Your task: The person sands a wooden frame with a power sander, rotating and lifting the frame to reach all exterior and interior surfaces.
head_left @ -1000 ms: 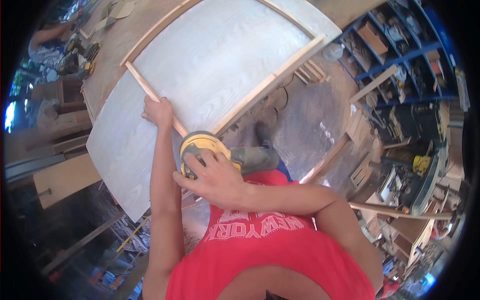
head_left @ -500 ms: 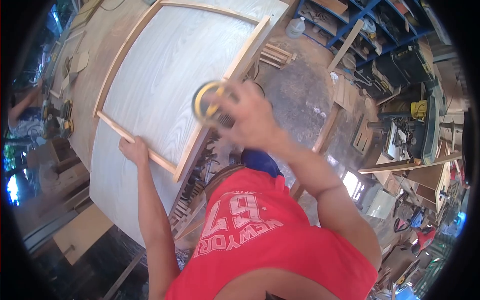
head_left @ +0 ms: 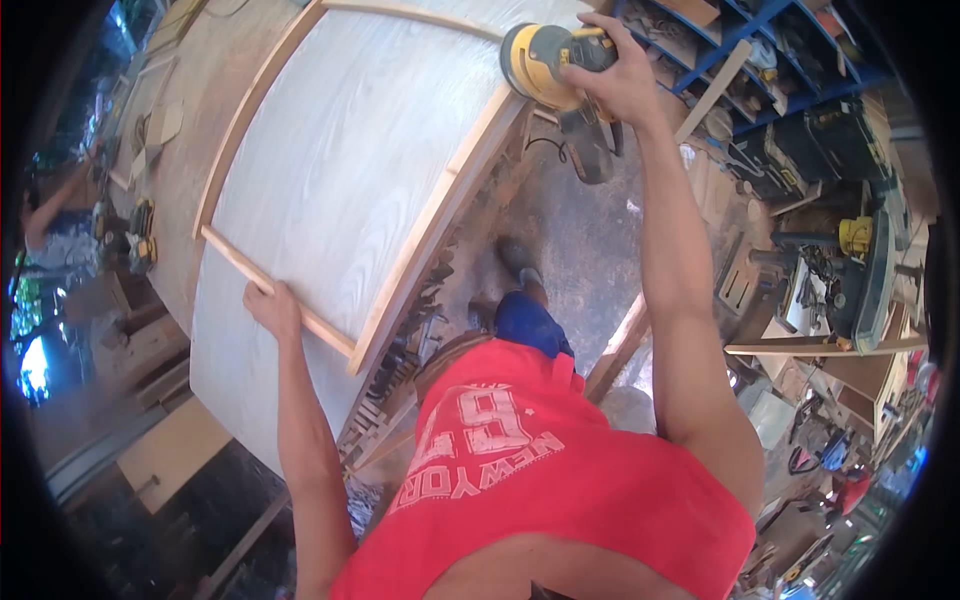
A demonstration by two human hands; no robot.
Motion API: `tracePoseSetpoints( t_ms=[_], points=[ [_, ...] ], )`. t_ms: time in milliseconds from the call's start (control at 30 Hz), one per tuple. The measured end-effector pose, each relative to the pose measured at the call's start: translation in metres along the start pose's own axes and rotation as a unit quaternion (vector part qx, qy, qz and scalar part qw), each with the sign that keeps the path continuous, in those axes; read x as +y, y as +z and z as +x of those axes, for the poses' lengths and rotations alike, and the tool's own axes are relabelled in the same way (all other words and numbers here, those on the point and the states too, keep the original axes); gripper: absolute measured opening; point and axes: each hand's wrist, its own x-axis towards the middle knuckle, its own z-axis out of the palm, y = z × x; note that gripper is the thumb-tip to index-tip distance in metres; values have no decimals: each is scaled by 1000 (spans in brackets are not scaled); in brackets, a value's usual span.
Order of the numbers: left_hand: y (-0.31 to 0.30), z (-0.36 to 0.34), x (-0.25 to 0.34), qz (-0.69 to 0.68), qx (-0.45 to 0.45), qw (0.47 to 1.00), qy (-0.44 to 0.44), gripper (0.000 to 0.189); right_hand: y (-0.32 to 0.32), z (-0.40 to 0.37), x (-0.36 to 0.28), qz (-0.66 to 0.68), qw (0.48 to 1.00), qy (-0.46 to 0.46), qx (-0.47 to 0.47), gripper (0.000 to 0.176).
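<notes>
A rectangular wooden frame (head_left: 428,222) lies on a pale wood-grained board (head_left: 235,375). My left hand (head_left: 275,310) is closed round the frame's near short rail, with the fingers over its top. My right hand (head_left: 625,85) grips a yellow and black random orbital sander (head_left: 545,65) from its right side. The sander is tilted, its round pad against or very close to the frame's far right corner, which it covers. A black battery or dust-box part (head_left: 587,145) hangs beneath the sander.
Blue shelving (head_left: 785,105) with tools and offcuts stands at the upper right. More power tools (head_left: 140,235) rest at the left, near another person's arm (head_left: 60,200). A workbench with a yellow machine (head_left: 855,235) is at the right.
My right hand has carried the sander away from me along the right long rail to the far corner. My left hand keeps its hold on the near rail.
</notes>
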Motion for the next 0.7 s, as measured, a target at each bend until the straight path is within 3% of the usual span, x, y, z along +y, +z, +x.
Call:
tracePoseSetpoints(
  t_ms=[33, 67, 167, 233, 300, 433, 533, 600, 667, 700],
  points=[
    [3, 2, -3, -8, 15, 1000, -1, 57, 6, -13, -11, 8, 1000, 0, -13, 72],
    [4, 2, -8, 6, 19, 1000, -17, 57, 14, -31, -24, -17, 998, -50, -18, 69],
    [11, 5, -21, -7, 38, 998, 44, 46, 40, -103, -83, -83, 977, -189, -55, 63],
    [15, 12, -25, -12, 33, 999, 35, 43, 72, -161, -116, -60, 979, -186, -52, 65],
    [16, 10, -21, -5, 50, 998, 48, 43, 88, -212, -158, -53, 974, -184, -124, 58],
    [14, 7, -15, -30, 68, 997, 35, 43, 127, -294, -209, -33, 945, -281, -164, 40],
    [18, 6, -16, -48, 92, 993, 53, 44, 141, -328, -237, 1, 929, -308, -204, 40],
    [19, 6, -21, -97, 71, 993, 13, 45, 146, -332, -253, -3, 931, -306, -200, 40],
    [36, 16, -48, -58, 101, 990, 81, 46, 142, -312, -249, -31, 934, -304, -186, 41],
    [36, 23, -53, -89, 52, 993, 56, 47, 136, -297, -248, -57, 935, -291, -194, 43]
  ],
)
